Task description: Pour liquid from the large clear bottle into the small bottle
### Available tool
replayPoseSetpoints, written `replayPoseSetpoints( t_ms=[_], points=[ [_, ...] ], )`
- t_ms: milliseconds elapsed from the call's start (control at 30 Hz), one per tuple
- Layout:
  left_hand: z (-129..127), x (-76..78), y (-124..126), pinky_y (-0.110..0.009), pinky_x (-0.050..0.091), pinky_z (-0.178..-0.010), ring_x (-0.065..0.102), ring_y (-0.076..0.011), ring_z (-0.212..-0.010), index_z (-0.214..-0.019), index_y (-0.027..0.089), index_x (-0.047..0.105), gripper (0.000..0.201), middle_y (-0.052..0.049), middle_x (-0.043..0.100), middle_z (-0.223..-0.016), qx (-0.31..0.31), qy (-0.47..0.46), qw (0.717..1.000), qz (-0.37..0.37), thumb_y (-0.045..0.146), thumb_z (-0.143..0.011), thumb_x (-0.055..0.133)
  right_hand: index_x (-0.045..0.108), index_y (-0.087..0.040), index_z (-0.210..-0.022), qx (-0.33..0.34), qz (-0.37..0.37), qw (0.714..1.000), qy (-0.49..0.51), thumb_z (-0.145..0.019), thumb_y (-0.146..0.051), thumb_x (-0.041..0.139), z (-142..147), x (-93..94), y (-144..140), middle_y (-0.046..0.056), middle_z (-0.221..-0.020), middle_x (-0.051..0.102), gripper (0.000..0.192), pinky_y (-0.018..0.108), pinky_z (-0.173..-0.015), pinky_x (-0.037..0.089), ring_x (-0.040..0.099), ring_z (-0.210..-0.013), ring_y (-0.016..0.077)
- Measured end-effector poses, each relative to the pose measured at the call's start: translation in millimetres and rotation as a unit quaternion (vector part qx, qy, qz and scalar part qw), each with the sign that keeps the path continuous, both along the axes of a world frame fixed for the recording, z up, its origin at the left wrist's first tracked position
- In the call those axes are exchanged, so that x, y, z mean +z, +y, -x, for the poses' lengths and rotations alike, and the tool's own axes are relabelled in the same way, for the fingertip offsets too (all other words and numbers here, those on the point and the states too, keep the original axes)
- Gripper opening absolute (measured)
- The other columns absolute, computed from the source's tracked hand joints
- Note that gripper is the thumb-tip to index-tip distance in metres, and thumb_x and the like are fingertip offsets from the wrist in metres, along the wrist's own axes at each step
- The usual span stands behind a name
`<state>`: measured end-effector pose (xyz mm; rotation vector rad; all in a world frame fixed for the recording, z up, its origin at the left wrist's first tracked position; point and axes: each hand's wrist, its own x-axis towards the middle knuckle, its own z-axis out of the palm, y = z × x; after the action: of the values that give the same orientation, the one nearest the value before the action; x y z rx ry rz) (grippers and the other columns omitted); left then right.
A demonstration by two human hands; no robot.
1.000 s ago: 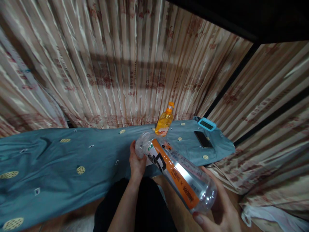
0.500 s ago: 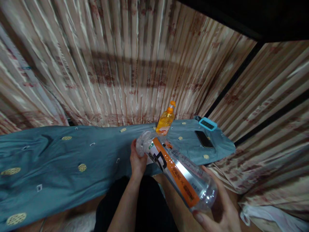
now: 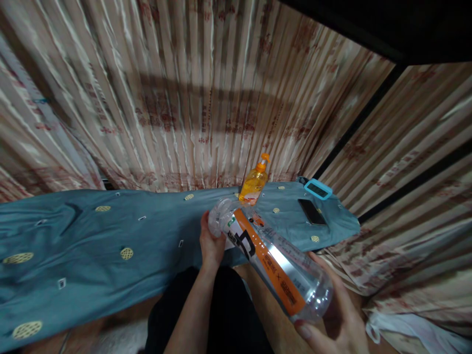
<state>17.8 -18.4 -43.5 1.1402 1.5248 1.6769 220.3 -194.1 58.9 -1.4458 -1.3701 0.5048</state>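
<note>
A large clear plastic bottle [image 3: 273, 260] with an orange and white label lies tilted between my hands, above my lap. My left hand [image 3: 213, 246] is closed round its upper left end, the fingers partly hidden behind the plastic. At the lower right end, my right hand [image 3: 337, 314] grips the other end of the bottle, thumb below and fingers behind. No liquid shows inside it. Just beyond the bottle's left end stands an orange pump bottle [image 3: 253, 184] of yellow liquid, upright on the cloth.
A blue-green patterned cloth [image 3: 92, 246] covers the long surface ahead of me. To the right lie a dark phone [image 3: 311, 212] and a light-blue framed device [image 3: 317, 189]. Pleated curtains [image 3: 177, 98] hang behind, and a white plastic bag [image 3: 413, 329] sits at lower right.
</note>
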Motion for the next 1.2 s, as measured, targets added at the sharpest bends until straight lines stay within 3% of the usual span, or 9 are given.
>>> replayPoseSetpoints(
  t_ms=[100,300,567,800,967,1100,1200],
  points=[
    [-1.2,0.4,0.4,-0.040,0.057,-0.105,0.072,-0.0295,-0.119,-0.142,0.020,0.049,0.080,-0.012,0.071,-0.134,0.003,-0.005,1.000,-0.005,0.015,-0.066,0.072,0.048,-0.029,-0.151,0.006,0.005,1.000,0.008,-0.089,-0.062,0.072,0.1,1.2,-0.3,0.005,-0.142,0.072,0.075,0.030,-0.098,0.063,0.075,-0.121,0.0255],
    [-1.1,-0.1,0.3,-0.043,0.057,-0.105,0.073,-0.0309,-0.118,-0.144,0.019,0.049,0.082,-0.013,0.072,-0.132,0.003,-0.007,1.000,-0.005,0.014,-0.065,0.071,0.048,-0.039,-0.150,0.007,-0.009,1.000,0.010,-0.089,-0.064,0.072,2.4,4.2,0.7,-0.006,-0.141,0.072,0.070,0.019,-0.100,0.059,0.074,-0.122,0.0166],
    [-0.1,-0.5,0.4,-0.044,0.058,-0.105,0.073,-0.0301,-0.117,-0.143,0.021,0.049,0.080,-0.011,0.072,-0.131,0.004,0.011,1.000,-0.005,0.014,-0.066,0.070,0.047,-0.033,-0.152,0.004,-0.025,0.999,-0.044,-0.092,-0.062,0.067,1.5,6.7,1.9,0.000,-0.139,0.073,0.069,0.026,-0.094,0.065,0.077,-0.118,0.0220],
    [0.1,0.4,0.3,-0.042,0.058,-0.103,0.073,-0.0298,-0.116,-0.142,0.021,0.049,0.081,-0.011,0.072,-0.130,0.010,0.017,1.000,0.000,0.013,-0.065,0.069,0.048,-0.034,-0.152,0.012,-0.024,1.000,-0.012,-0.092,-0.060,0.069,-0.6,6.5,2.2,0.000,-0.142,0.072,0.068,0.026,-0.096,0.064,0.075,-0.121,0.0216],
    [-0.6,1.4,0.3,-0.042,0.058,-0.104,0.073,-0.0294,-0.116,-0.141,0.021,0.049,0.079,-0.012,0.072,-0.130,0.009,0.003,1.000,0.001,0.014,-0.065,0.071,0.042,-0.042,-0.156,0.080,-0.035,0.995,-0.052,-0.089,-0.050,0.078,-6.6,7.7,4.2,-0.005,-0.140,0.073,0.076,0.021,-0.094,0.063,0.077,-0.118,0.0186],
    [-1.2,0.4,0.8,-0.041,0.058,-0.103,0.074,-0.0284,-0.114,-0.141,0.022,0.050,0.080,-0.011,0.073,-0.129,0.007,-0.003,1.000,-0.003,0.011,-0.064,0.069,0.048,-0.038,-0.151,0.021,-0.025,0.999,0.010,-0.091,-0.058,0.073,0.6,9.5,2.9,-0.004,-0.136,0.075,0.068,0.022,-0.095,0.063,0.078,-0.115,0.0182],
    [-1.3,-0.2,1.1,-0.039,0.059,-0.103,0.074,-0.0282,-0.114,-0.140,0.022,0.051,0.077,-0.010,0.073,-0.128,0.010,0.004,1.000,-0.015,0.012,-0.065,0.068,0.049,-0.038,-0.151,0.024,-0.027,0.999,0.007,-0.091,-0.058,0.073,0.6,9.6,3.2,-0.003,-0.135,0.075,0.068,0.023,-0.093,0.065,0.078,-0.114,0.0194]
  ],
)
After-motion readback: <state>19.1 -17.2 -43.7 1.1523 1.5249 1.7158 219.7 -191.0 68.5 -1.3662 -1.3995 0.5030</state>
